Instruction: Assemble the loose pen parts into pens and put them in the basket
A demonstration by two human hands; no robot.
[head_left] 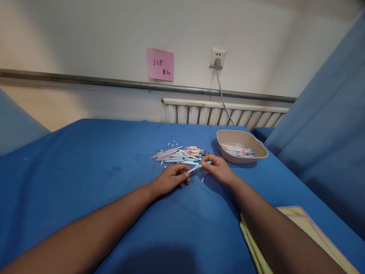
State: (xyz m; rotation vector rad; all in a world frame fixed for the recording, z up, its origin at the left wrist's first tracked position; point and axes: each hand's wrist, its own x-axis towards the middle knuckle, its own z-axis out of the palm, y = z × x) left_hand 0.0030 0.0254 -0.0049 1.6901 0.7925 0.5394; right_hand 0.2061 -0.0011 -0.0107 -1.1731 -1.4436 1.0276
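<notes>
Beige basin [242, 158] holds loose pens [237, 150] while left hand [173, 176] and right hand [219, 169] both grip one slim pen [196, 168].

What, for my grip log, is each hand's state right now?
Left hand: closed, holding a pen by its white end.
Right hand: closed, holding the same pen nearer its blue end.

Frame ctr: L hand [173, 176] & R hand [218, 169] hold pen [196, 168] betw. them, pen-part pile [173, 154] just above. Mid-R: beige basket [234, 136] w/ pens [238, 151]. Lower R: yellow cloth [309, 226]. Upper ctr: pink note [160, 64], socket [218, 54] w/ plug [217, 62].
</notes>
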